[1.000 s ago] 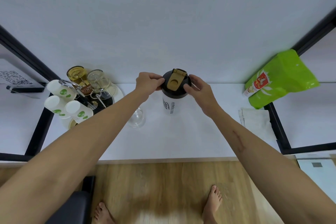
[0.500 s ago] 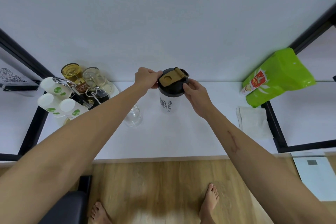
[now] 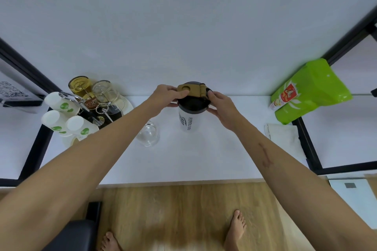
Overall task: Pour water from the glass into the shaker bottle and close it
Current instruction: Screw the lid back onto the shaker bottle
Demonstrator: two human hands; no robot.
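The shaker bottle (image 3: 188, 119) is standing upright mid-tabletop (image 3: 193, 159), the empty glass (image 3: 148, 133) just left of it. The left hand (image 3: 166, 96) is pinching the tan flip cap (image 3: 189, 90); the right hand (image 3: 221, 106) is grasping the black lid (image 3: 192, 105) rim. If the lid is sitting cross-threaded, or the cap isn't snapping fully down, water could be leaking later; a hard twist could also be tipping the bottle toward the glass. Compared with half a second ago, the cap is swinging further round, its hinge now pointing right.
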